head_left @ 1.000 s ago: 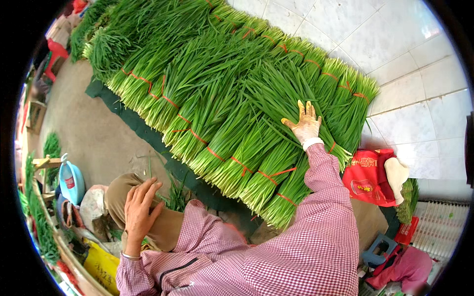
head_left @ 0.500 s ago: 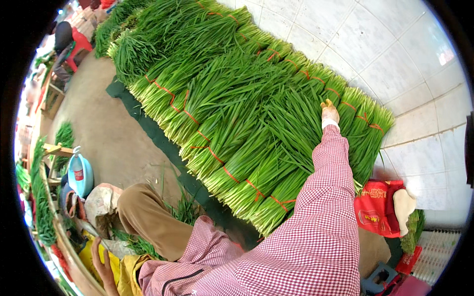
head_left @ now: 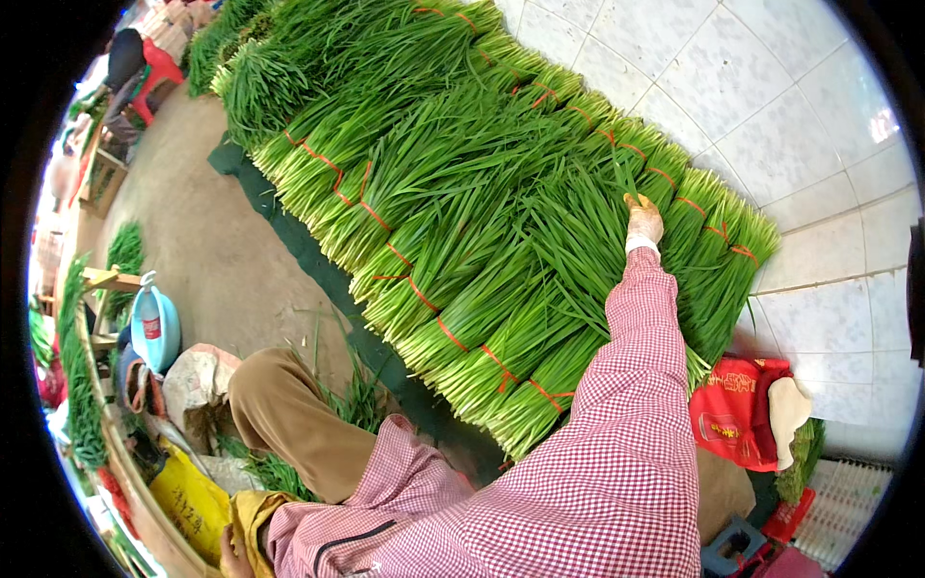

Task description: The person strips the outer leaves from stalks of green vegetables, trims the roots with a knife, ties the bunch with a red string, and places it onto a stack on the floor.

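Observation:
A long bed of green garlic chives [head_left: 453,193], bundled with orange-red ties, spreads before me with its pale stem ends along both long sides. My right hand [head_left: 643,223], in a whitish glove with yellowed fingertips, reaches out over the leaves near the right end. Its thumb and fingers look pinched on a chive leaf [head_left: 624,178] that stands up from them. Down at the lower left rim is my left hand [head_left: 231,556], bare and partly cut off, beside a mustard-yellow cloth [head_left: 252,520]. Its visible fingers look stretched out, holding nothing that I can see.
White tiles [head_left: 732,87] border the bed on the right. A red bag [head_left: 737,412] lies past its near right end. Dark green sheeting [head_left: 332,289] runs under the left edge. A light-blue basin [head_left: 166,337] holds a bottle. A person [head_left: 123,67] sits far left by a red chair.
My right fingers have closed in, and a leaf now stands up at their tips. The left hand has moved down and right, toward the mustard-yellow cloth. The view has shifted slightly.

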The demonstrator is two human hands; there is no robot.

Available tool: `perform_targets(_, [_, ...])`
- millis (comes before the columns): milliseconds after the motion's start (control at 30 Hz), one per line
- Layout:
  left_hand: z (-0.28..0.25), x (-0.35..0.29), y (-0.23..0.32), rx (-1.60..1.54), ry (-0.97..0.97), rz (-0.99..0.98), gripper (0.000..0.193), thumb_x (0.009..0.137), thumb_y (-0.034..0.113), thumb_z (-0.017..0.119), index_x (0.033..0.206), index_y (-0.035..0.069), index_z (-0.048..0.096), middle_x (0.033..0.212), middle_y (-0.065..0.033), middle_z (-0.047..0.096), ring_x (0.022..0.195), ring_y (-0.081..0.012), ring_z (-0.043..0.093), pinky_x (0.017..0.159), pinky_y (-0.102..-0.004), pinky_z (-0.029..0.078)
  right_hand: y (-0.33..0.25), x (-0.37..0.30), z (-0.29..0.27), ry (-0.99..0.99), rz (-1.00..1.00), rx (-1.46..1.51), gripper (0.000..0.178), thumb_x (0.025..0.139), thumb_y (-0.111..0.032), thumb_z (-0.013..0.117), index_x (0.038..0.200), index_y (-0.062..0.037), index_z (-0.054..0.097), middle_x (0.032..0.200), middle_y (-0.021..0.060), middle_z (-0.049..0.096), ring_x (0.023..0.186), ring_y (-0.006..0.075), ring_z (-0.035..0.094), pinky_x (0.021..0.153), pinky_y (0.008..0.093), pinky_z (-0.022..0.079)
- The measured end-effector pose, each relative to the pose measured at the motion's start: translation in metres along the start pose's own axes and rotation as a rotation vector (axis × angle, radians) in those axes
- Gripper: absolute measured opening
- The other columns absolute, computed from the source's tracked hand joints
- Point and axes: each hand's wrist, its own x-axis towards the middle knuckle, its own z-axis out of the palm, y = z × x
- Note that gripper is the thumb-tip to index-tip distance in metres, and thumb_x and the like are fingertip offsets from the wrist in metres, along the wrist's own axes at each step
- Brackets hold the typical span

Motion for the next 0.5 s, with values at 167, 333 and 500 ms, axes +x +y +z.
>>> perform_targets(167, [0.01, 0.005, -0.006, -0.042, -0.006, -0.001, 0.032, 0.086, 0.007, 0.046, 0.118, -0.001, 0.045, 0.116, -0.0144, 0.049, 0.108, -0.0252, 0.046, 0.092, -0.0335, 0.035, 0.011, 0.006, 0.005, 0.004, -0.046, 0.058, 0.058, 0.073, -0.05, 0.059, 0.111, -0.007, 0.056, 0.108, 0.0129, 0.058, 0.101, 0.0254, 0.054, 0.086, 0.0319, 0.04])
perform_targets(333, [0.019, 0.003, -0.012, -0.081, -0.005, -0.021, 0.032, 0.087, 0.008, 0.046, 0.118, -0.001, 0.045, 0.115, -0.0147, 0.049, 0.107, -0.0248, 0.046, 0.091, -0.0331, 0.036, -0.004, -0.011, 0.004, -0.032, -0.133, 0.159, 0.048, 0.076, -0.041, 0.059, 0.108, -0.0042, 0.057, 0.1, 0.0114, 0.062, 0.092, 0.0241, 0.058, 0.082, 0.0311, 0.041])
perform_targets(500, [0.032, 0.001, -0.016, -0.106, -0.005, -0.057, 0.032, 0.087, 0.009, 0.046, 0.118, -0.001, 0.045, 0.115, -0.015, 0.049, 0.106, -0.0245, 0.047, 0.09, -0.0328, 0.037, 0.001, -0.006, 0.008, -0.091, -0.139, 0.277, 0.039, 0.079, -0.033, 0.061, 0.103, -0.0023, 0.058, 0.085, 0.0047, 0.066, 0.077, 0.0134, 0.06, 0.071, 0.0238, 0.042])
